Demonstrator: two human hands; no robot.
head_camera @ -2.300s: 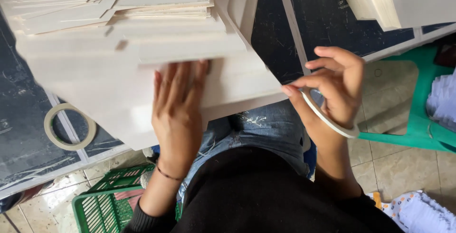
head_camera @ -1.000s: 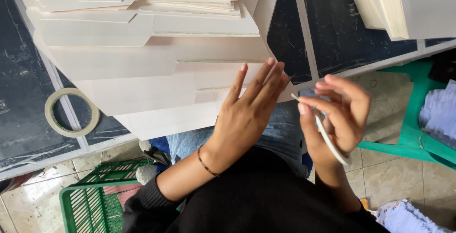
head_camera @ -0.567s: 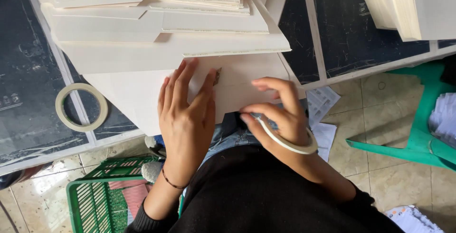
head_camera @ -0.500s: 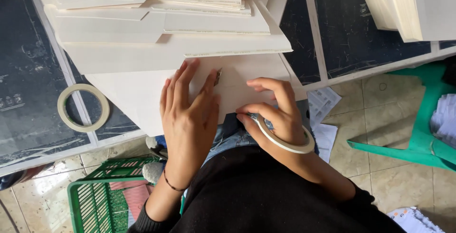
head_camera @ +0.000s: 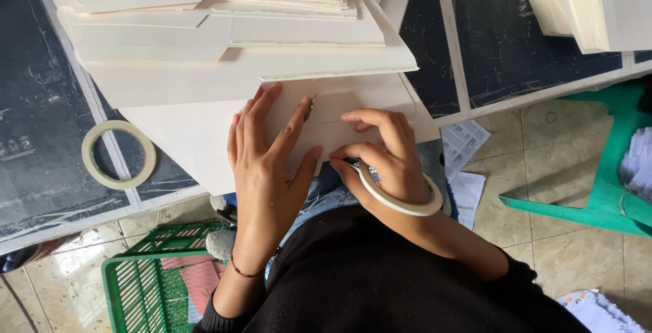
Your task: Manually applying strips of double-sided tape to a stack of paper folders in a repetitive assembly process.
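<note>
Cream card sheet (head_camera: pixel 204 126) lies at the near edge of the dark table (head_camera: pixel 41 170), and we press our left hand (head_camera: pixel 268 163) flat on it, fingers spread, gripping nothing. Our right hand (head_camera: pixel 380 160) curls onto the same sheet with a roll of tape (head_camera: pixel 401 200) ringed around it. A second tape roll (head_camera: pixel 119 154) rests to the left, a stack of cards (head_camera: pixel 224 13) beyond.

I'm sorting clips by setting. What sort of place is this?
Probably a small workshop for hand-folding paper or envelopes: stacked cream card sheets cover a dark worktable, a spare tape roll lies by, and the right hand wears another roll.
</note>
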